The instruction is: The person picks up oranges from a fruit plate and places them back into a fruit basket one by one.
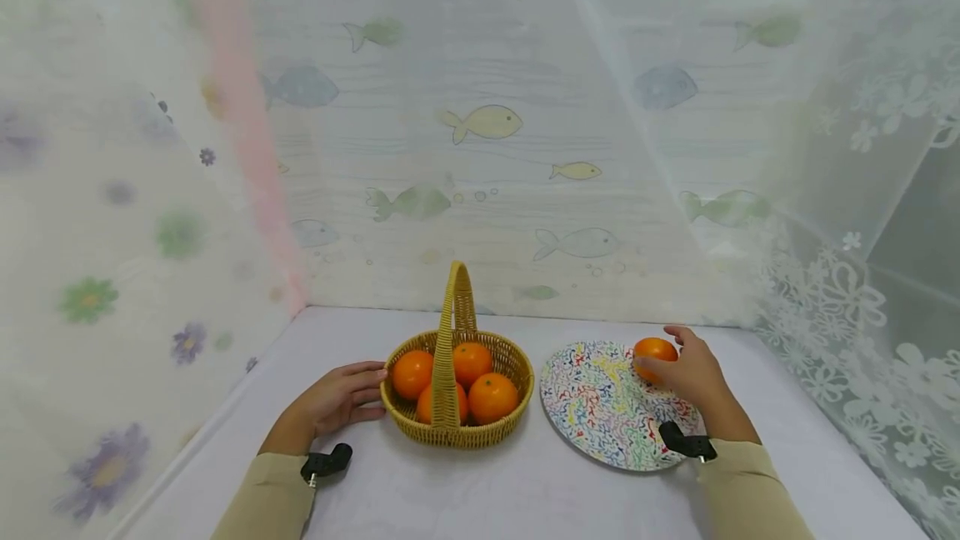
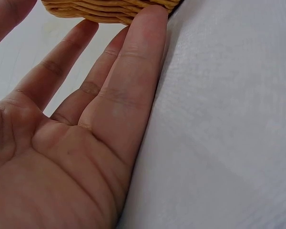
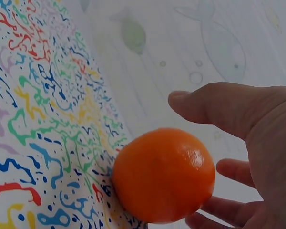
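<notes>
A yellow wicker basket (image 1: 489, 437) with a tall arched handle holds several oranges (image 1: 492, 397). My left hand (image 1: 339, 397) is at the basket's left side, its extended fingers touching the woven wall; in the left wrist view, the little-finger edge lies along the white cloth. On the right is a round board (image 1: 592, 407) with a multicoloured squiggle pattern. A single orange (image 3: 164, 175) rests on it, towards the far right edge. My right hand (image 1: 693, 369) is around that orange with thumb and fingers spread. The right wrist view shows the thumb apart from the fruit, and some fingertips are partly hidden behind it.
White cloth (image 1: 480, 494) covers the table. A fish-printed curtain (image 1: 487, 190) hangs along the back, a flowered one (image 1: 112, 298) on the left and lace (image 1: 847, 298) on the right. Black camera mounts (image 1: 327, 462) sit at both wrists.
</notes>
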Tool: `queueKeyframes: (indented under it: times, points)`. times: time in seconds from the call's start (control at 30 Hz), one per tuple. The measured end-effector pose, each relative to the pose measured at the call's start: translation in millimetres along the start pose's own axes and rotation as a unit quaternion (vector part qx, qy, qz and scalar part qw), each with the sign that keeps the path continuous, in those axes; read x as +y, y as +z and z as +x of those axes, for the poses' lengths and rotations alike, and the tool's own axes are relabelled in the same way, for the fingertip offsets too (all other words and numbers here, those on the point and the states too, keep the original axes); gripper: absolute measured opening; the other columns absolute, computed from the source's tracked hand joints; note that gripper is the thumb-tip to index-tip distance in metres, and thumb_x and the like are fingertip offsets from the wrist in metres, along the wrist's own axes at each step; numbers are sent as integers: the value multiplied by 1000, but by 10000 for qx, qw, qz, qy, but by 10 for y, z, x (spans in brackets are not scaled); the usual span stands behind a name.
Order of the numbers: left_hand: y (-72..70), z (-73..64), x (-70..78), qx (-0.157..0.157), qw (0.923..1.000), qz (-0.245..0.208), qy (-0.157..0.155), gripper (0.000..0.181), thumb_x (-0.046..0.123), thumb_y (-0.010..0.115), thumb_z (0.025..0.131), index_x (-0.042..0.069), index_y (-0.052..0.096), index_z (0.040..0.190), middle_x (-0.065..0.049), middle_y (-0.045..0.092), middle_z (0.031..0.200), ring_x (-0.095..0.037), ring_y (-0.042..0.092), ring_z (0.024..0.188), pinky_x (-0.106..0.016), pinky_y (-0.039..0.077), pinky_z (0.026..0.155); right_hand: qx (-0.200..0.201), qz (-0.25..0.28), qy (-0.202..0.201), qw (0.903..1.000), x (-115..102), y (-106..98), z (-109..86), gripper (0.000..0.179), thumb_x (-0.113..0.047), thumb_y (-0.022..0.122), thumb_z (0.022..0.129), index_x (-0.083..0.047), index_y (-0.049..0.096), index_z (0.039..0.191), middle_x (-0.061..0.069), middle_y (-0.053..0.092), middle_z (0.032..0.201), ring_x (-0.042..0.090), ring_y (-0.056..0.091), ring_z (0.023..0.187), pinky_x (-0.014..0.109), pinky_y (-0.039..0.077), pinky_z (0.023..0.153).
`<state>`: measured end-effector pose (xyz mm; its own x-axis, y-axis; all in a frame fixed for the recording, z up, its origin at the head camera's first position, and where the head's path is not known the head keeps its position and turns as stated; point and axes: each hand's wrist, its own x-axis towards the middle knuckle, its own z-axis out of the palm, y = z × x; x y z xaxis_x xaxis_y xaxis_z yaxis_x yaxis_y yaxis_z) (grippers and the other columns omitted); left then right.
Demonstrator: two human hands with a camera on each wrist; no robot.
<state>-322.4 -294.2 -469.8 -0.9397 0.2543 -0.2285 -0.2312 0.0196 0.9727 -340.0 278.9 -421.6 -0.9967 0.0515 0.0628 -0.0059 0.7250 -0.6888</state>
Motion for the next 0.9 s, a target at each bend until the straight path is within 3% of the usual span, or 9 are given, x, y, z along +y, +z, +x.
queueKeyframes:
  times: [0.27, 0.57, 0.9]
  points:
    - [4, -26, 1, 8, 10000, -65, -40, 68, 33, 66, 102, -1, 39, 155, -6, 73, 126, -21, 73, 110, -45, 61, 95, -418, 58, 221, 9989, 174, -15, 50, 101, -41, 79, 90, 1, 21, 161, 38, 36, 152, 54, 47, 131, 65, 50, 103]
    - [10, -22, -9, -18, 10000, -17, -24, 71, 35, 68, 101, -1, 39, 155, -7, 73, 126, -22, 72, 111, -45, 60, 95, -249, -32, 72, 9997, 259, 71, 81, 97, -32, 83, 87, -12, 27, 164, 35, 33, 157, 55, 48, 129, 69, 49, 99]
    - [-24, -1, -7, -68, 10000, -9, -13, 70, 35, 68, 101, 0, 39, 155, -5, 73, 126, -22, 72, 111, -45, 60, 96, -109, -20, 219, 9997, 252, 81, 112, 94, -32, 84, 85, -6, 31, 158, 35, 39, 153, 53, 50, 127, 69, 48, 102]
